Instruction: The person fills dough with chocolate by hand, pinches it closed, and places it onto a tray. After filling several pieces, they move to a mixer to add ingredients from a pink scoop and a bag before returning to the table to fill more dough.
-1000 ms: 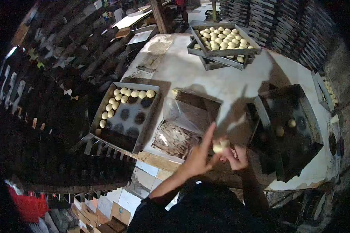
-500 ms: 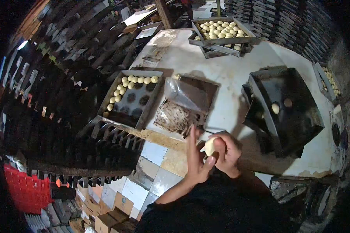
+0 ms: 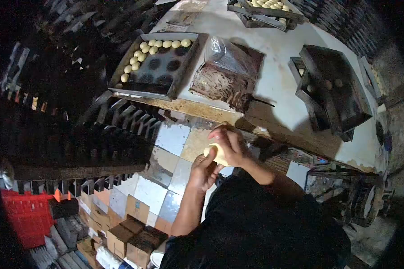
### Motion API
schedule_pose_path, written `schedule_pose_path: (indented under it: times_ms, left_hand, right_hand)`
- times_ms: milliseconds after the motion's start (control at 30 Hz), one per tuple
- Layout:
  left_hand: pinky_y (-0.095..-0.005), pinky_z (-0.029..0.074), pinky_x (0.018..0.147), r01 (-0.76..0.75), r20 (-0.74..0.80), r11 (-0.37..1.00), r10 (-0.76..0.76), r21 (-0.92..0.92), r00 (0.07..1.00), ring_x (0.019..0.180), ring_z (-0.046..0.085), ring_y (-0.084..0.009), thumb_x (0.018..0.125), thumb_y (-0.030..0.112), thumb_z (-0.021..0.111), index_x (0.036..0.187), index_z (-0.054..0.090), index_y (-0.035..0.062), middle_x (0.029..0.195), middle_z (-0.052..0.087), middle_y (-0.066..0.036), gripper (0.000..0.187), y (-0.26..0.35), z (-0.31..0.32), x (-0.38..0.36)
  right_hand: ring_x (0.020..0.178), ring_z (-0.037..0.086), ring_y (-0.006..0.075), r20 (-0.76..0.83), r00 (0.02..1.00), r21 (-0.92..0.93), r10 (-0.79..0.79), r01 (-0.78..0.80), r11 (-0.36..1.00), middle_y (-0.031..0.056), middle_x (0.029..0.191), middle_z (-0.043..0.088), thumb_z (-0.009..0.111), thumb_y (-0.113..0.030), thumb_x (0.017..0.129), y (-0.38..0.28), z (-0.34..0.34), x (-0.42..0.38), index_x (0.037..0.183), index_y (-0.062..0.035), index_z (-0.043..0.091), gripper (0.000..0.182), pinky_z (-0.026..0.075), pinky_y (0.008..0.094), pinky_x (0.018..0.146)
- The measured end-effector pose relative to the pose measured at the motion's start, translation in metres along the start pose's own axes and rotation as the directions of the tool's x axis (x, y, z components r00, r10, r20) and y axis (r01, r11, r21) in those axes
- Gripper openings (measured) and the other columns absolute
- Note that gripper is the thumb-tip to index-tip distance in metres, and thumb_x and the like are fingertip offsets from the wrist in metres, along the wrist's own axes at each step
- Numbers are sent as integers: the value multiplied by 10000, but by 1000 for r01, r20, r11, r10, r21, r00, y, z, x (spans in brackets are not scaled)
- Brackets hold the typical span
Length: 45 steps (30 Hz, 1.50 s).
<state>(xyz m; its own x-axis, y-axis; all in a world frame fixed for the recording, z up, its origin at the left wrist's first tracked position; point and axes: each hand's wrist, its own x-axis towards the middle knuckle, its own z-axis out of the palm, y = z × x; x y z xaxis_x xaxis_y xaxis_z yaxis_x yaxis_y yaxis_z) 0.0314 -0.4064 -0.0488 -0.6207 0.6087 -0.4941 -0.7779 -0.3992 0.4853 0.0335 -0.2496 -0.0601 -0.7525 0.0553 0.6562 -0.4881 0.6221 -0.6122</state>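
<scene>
So the pale dough piece is being held off the desk, on the near side of the brown slab, out past the edge. It's gripped from below by the left hand, thumb pressed on it, while the right hand is curled over the top, probably so the soft stuff is supported from both sides and isn't dropped. Whether anything else is tucked in the right hand can't be told, fingers are kinda blurred. Neither of the hands is let go. The slab is partly covered by clear plastic, maybe so it's kept from drying out, and a thin dark stick is left poking out of its near right corner, handy for being grabbed. Left of the slab, a metal tray is parked, with dough balls lined up along the far and left sides, looks like they're set on the dark round marks so spacing is kept even. Right of the slab, dark trays are stacked askew, and more filled trays are piled beyond it.
</scene>
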Motion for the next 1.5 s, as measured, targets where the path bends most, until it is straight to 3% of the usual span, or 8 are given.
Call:
schedule_pose_path:
  times_ms: [100,300,400,767,967,1100,1133,1500]
  left_hand:
    - [-263,581,768,65,98,997,-60,-51,993,870,675,-196,939,261,567,1133,548,-72,999,656,-142,386,10,15,2]
    - [-232,566,773,-22,90,989,9,143,996,865,672,-173,947,223,554,1085,585,-70,1001,656,-135,325,35,10,38]
    - [-331,493,905,-117,29,979,114,168,993,997,630,-196,934,201,567,1131,592,-50,1107,641,-139,320,53,16,56]
    - [-439,420,976,-200,-131,969,219,146,967,1093,556,-250,947,169,528,1270,511,-5,1176,587,-135,368,67,36,144]
    - [-436,444,970,-219,-145,973,227,68,963,1125,546,-240,958,161,512,1340,455,31,1198,573,-118,408,61,51,180]
    - [-411,454,953,-199,-167,967,226,161,960,1070,578,-244,962,176,510,1182,538,-8,1143,599,-124,288,50,63,205]
    - [-391,460,931,-159,-212,979,183,126,960,1014,596,-238,965,184,503,1158,547,-14,1106,605,-124,279,46,69,208]
    - [-311,534,837,6,-201,1000,-6,-3,980,990,611,-238,960,260,517,1173,514,-5,1102,594,-130,340,45,54,223]
  right_hand:
    - [859,607,345,242,804,0,543,-560,829,144,1012,617,602,-195,873,38,-38,-1,1122,-67,555,284,468,430,765]
    - [888,621,399,115,619,-758,777,-450,471,243,1057,588,526,-28,822,184,-103,-5,1236,-50,517,414,518,490,754]
    - [796,603,412,236,835,-704,496,-205,680,238,934,599,528,74,765,210,-87,-26,1143,-11,539,387,497,456,667]
    - [747,625,342,467,548,-791,694,-92,605,213,985,601,499,-14,800,216,-116,50,1287,-58,512,489,525,421,611]
    - [625,592,171,682,648,-112,340,-366,924,62,799,662,556,-110,909,286,-123,26,1113,-58,647,229,470,307,572]
    - [595,544,120,710,547,255,443,-787,562,20,693,618,609,-103,902,254,-128,50,1041,-49,685,167,440,290,552]
    - [583,526,115,446,830,410,336,-523,747,-11,686,595,584,-84,919,251,-111,36,1045,-33,683,168,445,287,546]
    - [841,625,266,260,869,-527,421,-238,816,126,950,614,636,-34,774,204,-112,-5,1218,-73,576,450,517,325,671]
